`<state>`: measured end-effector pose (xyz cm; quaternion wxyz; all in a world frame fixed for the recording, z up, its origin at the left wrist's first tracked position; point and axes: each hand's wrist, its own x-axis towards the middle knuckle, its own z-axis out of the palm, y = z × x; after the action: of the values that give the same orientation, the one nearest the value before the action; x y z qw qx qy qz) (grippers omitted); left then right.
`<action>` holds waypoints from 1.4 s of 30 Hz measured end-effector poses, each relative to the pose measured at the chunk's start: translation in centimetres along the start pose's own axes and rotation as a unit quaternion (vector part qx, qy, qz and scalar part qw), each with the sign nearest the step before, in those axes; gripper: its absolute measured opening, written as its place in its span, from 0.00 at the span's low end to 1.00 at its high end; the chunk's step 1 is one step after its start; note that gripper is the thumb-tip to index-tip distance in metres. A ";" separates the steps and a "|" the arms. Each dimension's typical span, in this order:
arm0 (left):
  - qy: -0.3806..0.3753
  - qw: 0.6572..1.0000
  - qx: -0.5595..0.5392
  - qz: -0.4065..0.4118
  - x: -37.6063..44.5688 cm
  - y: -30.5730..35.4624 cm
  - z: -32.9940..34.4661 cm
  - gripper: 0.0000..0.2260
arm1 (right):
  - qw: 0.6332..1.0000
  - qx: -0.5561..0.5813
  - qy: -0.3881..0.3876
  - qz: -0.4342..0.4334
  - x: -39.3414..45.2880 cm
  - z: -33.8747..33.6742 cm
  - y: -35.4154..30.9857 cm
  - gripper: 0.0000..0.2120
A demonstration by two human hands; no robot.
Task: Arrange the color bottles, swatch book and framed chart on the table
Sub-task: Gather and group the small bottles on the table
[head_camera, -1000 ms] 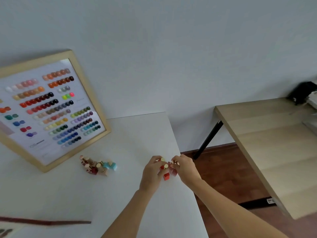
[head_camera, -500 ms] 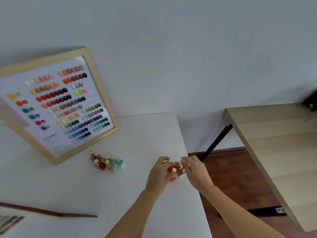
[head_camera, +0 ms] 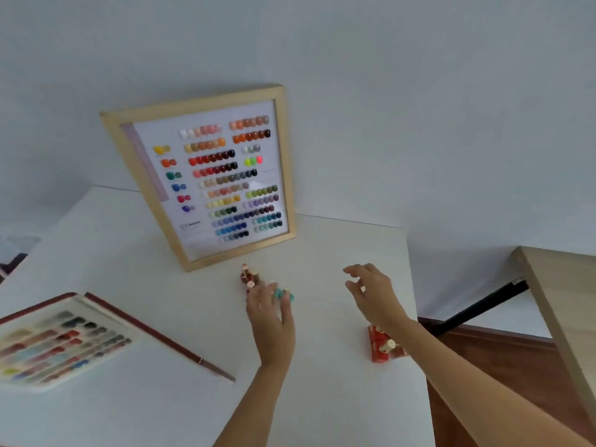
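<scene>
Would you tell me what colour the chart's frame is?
Light natural wood, seen in the head view: frame.

Likely a nail-salon workroom; framed chart (head_camera: 206,175) of polish colours, swatch book (head_camera: 61,341), small bottles (head_camera: 250,279) on white table (head_camera: 129,408)

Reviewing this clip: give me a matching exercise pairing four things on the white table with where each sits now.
Things:
1. framed chart
2. swatch book
3. red bottles
4. left hand

Places:
A. near the table's right edge, under the right forearm
B. open flat at the table's left
C. leaning against the wall
D. reaching at the mixed bottle cluster

Pairs: 1-C, 2-B, 3-A, 4-D
</scene>
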<state>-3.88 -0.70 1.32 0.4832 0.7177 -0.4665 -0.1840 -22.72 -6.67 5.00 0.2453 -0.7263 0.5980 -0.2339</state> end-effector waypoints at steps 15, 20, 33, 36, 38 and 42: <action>-0.017 0.989 0.032 -0.146 4.4 -4.1 -0.1 0.29 | 0.957 -0.046 -0.282 -0.056 7.1 7.5 -6.2 0.24; -0.009 0.992 0.053 -0.115 4.7 -4.3 0.0 0.20 | 0.947 -0.084 -0.297 -0.090 7.7 8.5 -6.6 0.24; -0.044 0.995 0.065 -0.060 4.1 -3.9 -1.1 0.15 | 0.959 -0.130 -0.228 -0.105 6.5 9.5 -7.2 0.08; -0.066 0.995 0.055 -0.051 3.8 -3.6 -1.5 0.13 | 0.966 -0.120 -0.220 -0.065 5.5 8.7 -6.6 0.08; -0.080 0.995 0.052 -0.036 3.4 -3.2 -1.7 0.09 | 0.971 -0.110 -0.211 -0.036 4.5 7.8 -6.1 0.08; -0.136 0.990 0.037 -0.001 1.9 -2.0 -1.9 0.07 | 0.978 -0.104 -0.181 0.016 2.1 5.9 -4.5 0.08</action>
<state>-0.59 -1.13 0.86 0.3880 0.7038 -0.5335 -0.2636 -15.22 -7.58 3.45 0.2761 -0.7684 0.5765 -0.0314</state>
